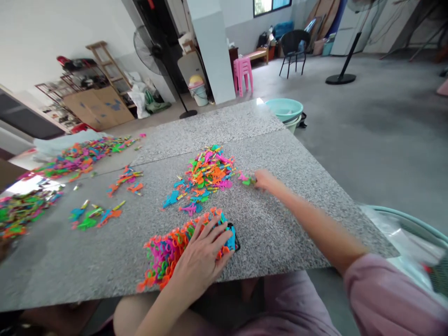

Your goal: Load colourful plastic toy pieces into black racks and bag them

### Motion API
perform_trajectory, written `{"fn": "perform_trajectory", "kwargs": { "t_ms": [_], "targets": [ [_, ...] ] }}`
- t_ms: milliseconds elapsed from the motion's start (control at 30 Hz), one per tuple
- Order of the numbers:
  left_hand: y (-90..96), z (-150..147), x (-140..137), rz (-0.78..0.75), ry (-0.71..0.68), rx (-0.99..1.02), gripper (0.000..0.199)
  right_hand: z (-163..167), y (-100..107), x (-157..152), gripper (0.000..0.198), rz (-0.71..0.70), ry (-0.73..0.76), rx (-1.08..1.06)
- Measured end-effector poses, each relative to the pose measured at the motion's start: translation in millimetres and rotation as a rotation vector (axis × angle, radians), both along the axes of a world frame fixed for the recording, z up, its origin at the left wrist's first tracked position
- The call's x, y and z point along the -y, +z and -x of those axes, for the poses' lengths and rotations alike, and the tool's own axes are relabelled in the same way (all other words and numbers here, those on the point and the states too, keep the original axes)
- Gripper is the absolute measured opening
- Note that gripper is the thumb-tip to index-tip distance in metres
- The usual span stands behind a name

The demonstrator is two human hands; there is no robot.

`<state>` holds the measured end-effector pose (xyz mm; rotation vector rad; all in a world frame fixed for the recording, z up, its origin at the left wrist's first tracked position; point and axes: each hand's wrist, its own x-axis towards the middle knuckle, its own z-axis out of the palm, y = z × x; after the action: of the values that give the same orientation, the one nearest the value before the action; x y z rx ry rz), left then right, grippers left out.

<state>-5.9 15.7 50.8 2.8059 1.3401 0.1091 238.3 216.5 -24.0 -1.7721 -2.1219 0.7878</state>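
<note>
My left hand (203,247) lies with fingers spread over tightly packed rows of small bright plastic pieces (164,254) at the table's near edge. A black-edged object (237,237) shows beside the blue pieces at the right end of these rows. My right hand (264,181) is curled closed at the right side of a loose pile of plastic pieces (212,170), some with gold-coloured tips. Pink and green pieces (246,179) are at its fingertips; motion blur hides what its fingers hold.
Smaller clusters (96,216) and larger heaps (80,156) of similar pieces spread over the left of the speckled stone table (294,224). Beyond its right edge stand a turquoise basin (285,108) and a green basket (437,247) with clear plastic bags. A standing fan (152,49) is behind.
</note>
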Motion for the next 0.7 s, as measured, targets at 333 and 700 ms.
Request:
{"fn": "perform_trajectory", "kwargs": {
  "t_ms": [333, 700],
  "targets": [
    [-4.4, 3, -4, 0.018, -0.033, -0.024, 0.033, 43, -36, 118, 0.011, -0.064, 0.185, -0.406],
    [-4.3, -2, -4, -0.009, -0.018, -0.042, 0.039, 74, -31, 113, 0.011, -0.048, 0.369, -0.271]
  ]
}}
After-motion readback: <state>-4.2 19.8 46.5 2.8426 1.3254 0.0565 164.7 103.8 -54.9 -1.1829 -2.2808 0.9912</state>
